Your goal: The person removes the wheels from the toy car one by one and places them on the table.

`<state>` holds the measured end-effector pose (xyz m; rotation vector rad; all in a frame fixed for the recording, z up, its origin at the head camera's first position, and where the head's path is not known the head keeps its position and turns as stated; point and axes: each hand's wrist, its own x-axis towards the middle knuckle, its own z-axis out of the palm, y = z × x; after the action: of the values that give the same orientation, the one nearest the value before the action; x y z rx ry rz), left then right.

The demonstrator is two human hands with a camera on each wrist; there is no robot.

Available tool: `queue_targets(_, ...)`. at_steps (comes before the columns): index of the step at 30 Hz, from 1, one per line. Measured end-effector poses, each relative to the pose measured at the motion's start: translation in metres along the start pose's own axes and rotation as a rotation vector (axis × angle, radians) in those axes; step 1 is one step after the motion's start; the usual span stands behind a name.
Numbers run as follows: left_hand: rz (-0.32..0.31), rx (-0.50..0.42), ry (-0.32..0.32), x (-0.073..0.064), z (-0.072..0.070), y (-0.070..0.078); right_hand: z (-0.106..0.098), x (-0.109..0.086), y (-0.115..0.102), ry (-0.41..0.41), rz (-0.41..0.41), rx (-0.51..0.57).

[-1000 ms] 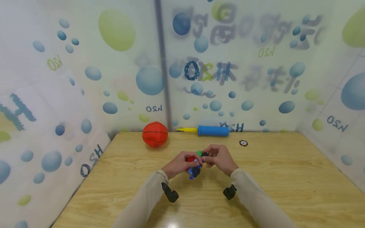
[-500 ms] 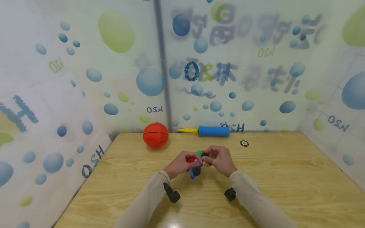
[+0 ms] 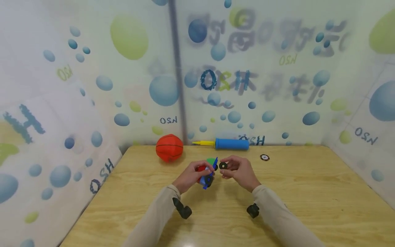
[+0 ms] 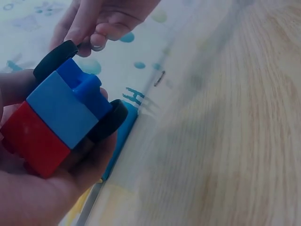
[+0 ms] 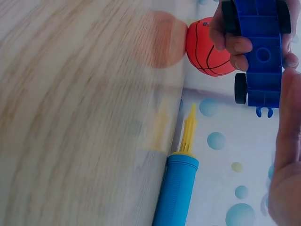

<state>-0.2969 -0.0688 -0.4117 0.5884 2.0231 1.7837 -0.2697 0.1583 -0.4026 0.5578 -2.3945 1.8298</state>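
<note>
Glossy red, blue and green plastic makes up the toy block car, gripped by the left hand over the middle of a pale wood-grained tabletop in the head view. Just right of it, the right hand pinches a round black wheel with a pale centre; the left fingers hide much of the car. On the far side lie a dented red ball with black seams, a blue cylindrical pump with a yellow nozzle and, farther right, a flat dark-rimmed disc, its markings too small to read.

The left wrist view shows a square-edged red block against a light blue block, backed by a dark blue chassis.

In the right wrist view, the chassis underside has a round socket and a two-pronged clip; its other end is cut off.
</note>
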Motion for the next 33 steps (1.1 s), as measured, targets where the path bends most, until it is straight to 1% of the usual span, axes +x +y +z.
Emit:
queue_targets(4, 0.011, 0.047, 0.011, -0.001, 0.0, -0.003, 0.002, 0.0, 0.002, -0.007, -0.003, -0.004)
queue_targets(9, -0.001, 0.076, 0.014, 0.0, 0.0, -0.006, 0.0, -0.001, 0.005, -0.011, -0.002, -0.02)
queue_targets(14, -0.01, 0.032, 0.015, -0.002, 0.0, -0.006, -0.003, -0.001, 0.007, -0.035, -0.01, -0.061)
queue_targets(19, -0.02, -0.002, 0.022, -0.006, -0.001, -0.001, -0.009, 0.003, 0.013, -0.084, 0.015, -0.121)
queue_targets(22, -0.023, -0.004, 0.02, -0.008, -0.002, 0.001, -0.013, 0.008, 0.018, -0.124, 0.052, -0.182)
queue_targets(26, -0.031, -0.008, 0.013, -0.009, -0.003, 0.002, -0.02, 0.018, 0.025, -0.164, 0.13, -0.285)
queue_targets(30, -0.044, -0.006, 0.022, -0.01, -0.004, 0.0, -0.026, 0.03, 0.036, -0.184, 0.22, -0.374)
queue_targets(33, -0.047, -0.011, 0.018, -0.009, -0.004, -0.001, -0.031, 0.04, 0.044, -0.17, 0.262, -0.446)
